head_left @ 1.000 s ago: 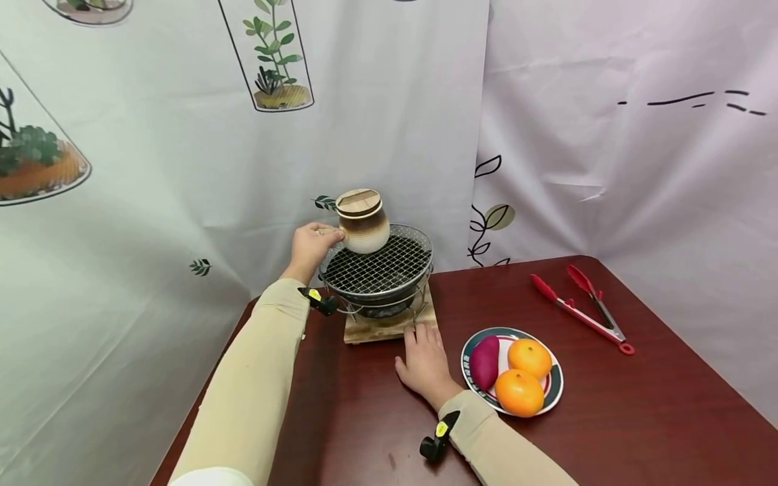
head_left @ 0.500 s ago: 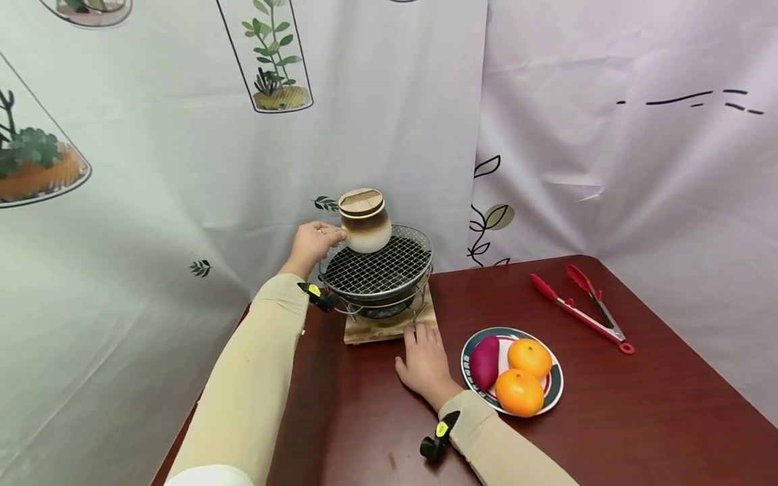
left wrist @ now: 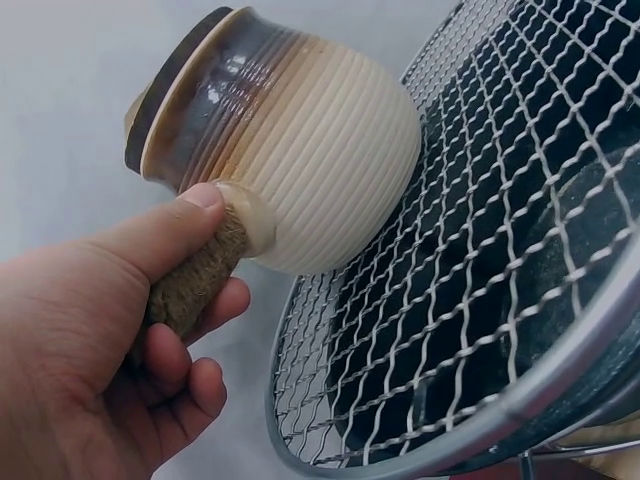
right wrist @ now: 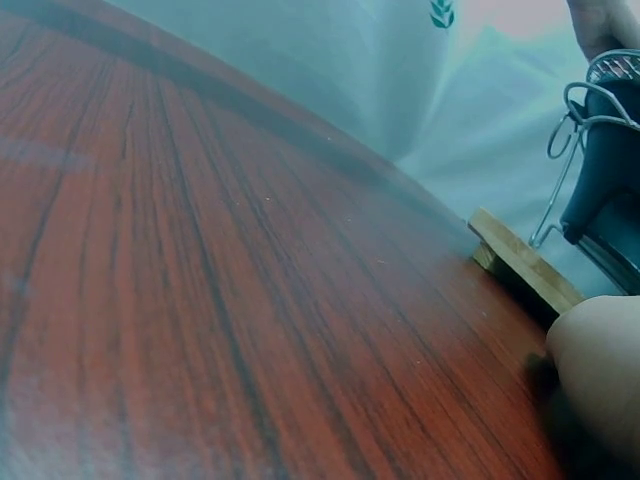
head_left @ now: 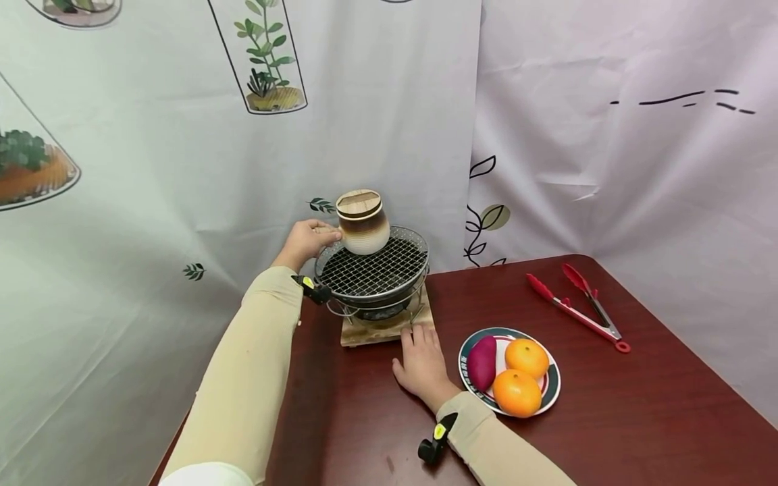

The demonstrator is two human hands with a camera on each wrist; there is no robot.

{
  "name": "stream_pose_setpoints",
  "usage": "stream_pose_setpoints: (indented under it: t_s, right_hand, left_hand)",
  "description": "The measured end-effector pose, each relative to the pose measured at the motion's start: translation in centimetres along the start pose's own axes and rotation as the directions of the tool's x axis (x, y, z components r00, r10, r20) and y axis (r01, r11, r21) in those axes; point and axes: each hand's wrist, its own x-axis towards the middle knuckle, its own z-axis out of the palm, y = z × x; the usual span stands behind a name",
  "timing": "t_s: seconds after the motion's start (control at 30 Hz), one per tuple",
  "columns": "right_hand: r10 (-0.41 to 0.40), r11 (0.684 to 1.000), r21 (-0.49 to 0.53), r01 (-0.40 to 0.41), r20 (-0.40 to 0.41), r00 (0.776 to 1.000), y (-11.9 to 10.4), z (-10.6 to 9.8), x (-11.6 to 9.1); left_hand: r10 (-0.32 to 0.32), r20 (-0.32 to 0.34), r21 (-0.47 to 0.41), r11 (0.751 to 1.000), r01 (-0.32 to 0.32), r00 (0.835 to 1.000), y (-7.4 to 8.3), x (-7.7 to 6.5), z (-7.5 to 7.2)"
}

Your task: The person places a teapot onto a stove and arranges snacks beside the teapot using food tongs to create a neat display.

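My left hand (head_left: pixel 306 241) pinches the twine-wrapped handle (left wrist: pixel 195 275) of a small ceramic teapot (head_left: pixel 365 233), thumb on top and fingers curled beneath. The teapot is brown above and ribbed cream below, with a wooden lid (head_left: pixel 358 201). Its base is at the wire mesh (head_left: pixel 377 270) of a round tabletop grill, toward the back left; whether it bears fully on the mesh I cannot tell. Under the grill lies a wooden board (head_left: pixel 371 333). My right hand (head_left: pixel 423 368) rests with extended fingers at the board's front edge. In the right wrist view only part of that hand (right wrist: pixel 600 370) shows.
A plate (head_left: pixel 552 395) right of my right hand bears two oranges (head_left: pixel 517 393) and a purple sweet potato (head_left: pixel 482 363). Red-tipped tongs (head_left: pixel 583 317) lie spread farther right on the dark red table (head_left: pixel 638 405). A printed white curtain (head_left: pixel 389 121) hangs close behind the grill.
The head view has shifted slightly, moving everything a little to the left in it. Both hands keep their places, the left still holding the teapot's handle.
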Motion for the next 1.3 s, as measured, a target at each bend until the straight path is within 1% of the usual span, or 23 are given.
stream_pose_setpoints:
  t_s: [0.1, 0.2, 0.33, 0.43, 0.5, 0.57, 0.67, 0.7, 0.77, 0.83, 0.9, 0.97, 1.07, 1.2, 1.3]
  right_hand:
    - [-0.001, 1.0, 0.002, 0.001, 0.0, 1.0, -0.1, -0.1, 0.0]
    - [-0.004, 1.0, 0.005, 0.004, -0.004, 1.0, -0.2, -0.3, 0.0]
    - [-0.003, 1.0, 0.004, 0.003, -0.003, 1.0, -0.2, -0.4, -0.2]
    - [-0.002, 1.0, 0.006, 0.002, 0.014, 1.0, -0.3, -0.3, -0.3]
    - [0.0, 1.0, 0.009, 0.0, 0.029, 1.0, -0.4, -0.3, -0.4]
    - [-0.001, 1.0, 0.011, 0.001, 0.035, 0.999, -0.3, -0.3, -0.5]
    - [-0.005, 1.0, 0.015, 0.005, 0.024, 1.0, -0.2, -0.3, -0.5]
    - [-0.008, 1.0, 0.015, 0.007, 0.015, 1.0, -0.2, -0.3, -0.5]
    - [-0.01, 1.0, 0.017, 0.01, 0.001, 1.0, -0.2, -0.4, -0.5]
    - [-0.013, 1.0, 0.02, 0.013, -0.009, 1.0, -0.1, -0.5, -0.5]
    - [-0.011, 1.0, 0.024, 0.011, -0.002, 1.0, -0.1, -0.7, -0.4]
    - [-0.005, 1.0, 0.027, 0.005, 0.014, 1.0, -0.1, -0.9, -0.4]
    - [0.003, 1.0, 0.03, -0.004, 0.036, 0.999, -0.1, -1.0, -0.4]
    - [0.005, 0.999, 0.035, -0.006, 0.034, 0.999, 0.0, -0.9, -0.4]
    - [0.003, 0.999, 0.04, -0.004, 0.029, 1.0, 0.0, -0.8, -0.4]
  left_hand:
    - [-0.004, 0.013, 0.014, 1.0, 0.003, 1.0, -0.1, 0.3, -0.2]
    - [-0.024, 0.019, 0.019, 1.0, 0.024, 1.0, 0.0, 0.3, -0.3]
    - [-0.052, 0.03, -0.006, 0.999, 0.052, 0.998, 0.4, -0.2, -0.3]
    - [-0.054, 0.031, -0.02, 0.998, 0.054, 0.998, 0.6, -0.9, -0.4]
    - [-0.042, 0.008, 0.028, 0.999, 0.041, 0.999, 0.8, -1.4, -0.4]
    - [-0.025, -0.022, 0.1, 0.995, 0.027, 0.999, 1.1, -2.0, -0.5]
    - [0.002, -0.088, 0.236, 0.972, 0.019, 0.996, 1.7, -3.0, -0.5]
    - [0.01, -0.11, 0.261, 0.965, 0.019, 0.994, 1.9, -3.3, -0.4]
    - [0.033, -0.158, 0.295, 0.955, 0.016, 0.987, 2.3, -4.1, -0.4]
    - [0.063, -0.209, 0.321, 0.947, 0.007, 0.976, 2.7, -4.9, -0.3]
    - [0.094, -0.243, 0.346, 0.938, -0.004, 0.965, 3.1, -5.8, -0.3]
    - [0.123, -0.262, 0.383, 0.924, -0.014, 0.957, 3.5, -6.7, -0.3]
    - [0.151, -0.261, 0.435, 0.9, -0.023, 0.953, 3.8, -7.9, -0.3]
    - [0.187, -0.264, 0.483, 0.875, -0.038, 0.946, 4.0, -9.4, -0.1]
    - [0.221, -0.275, 0.504, 0.862, -0.056, 0.936, 4.0, -10.5, 0.1]
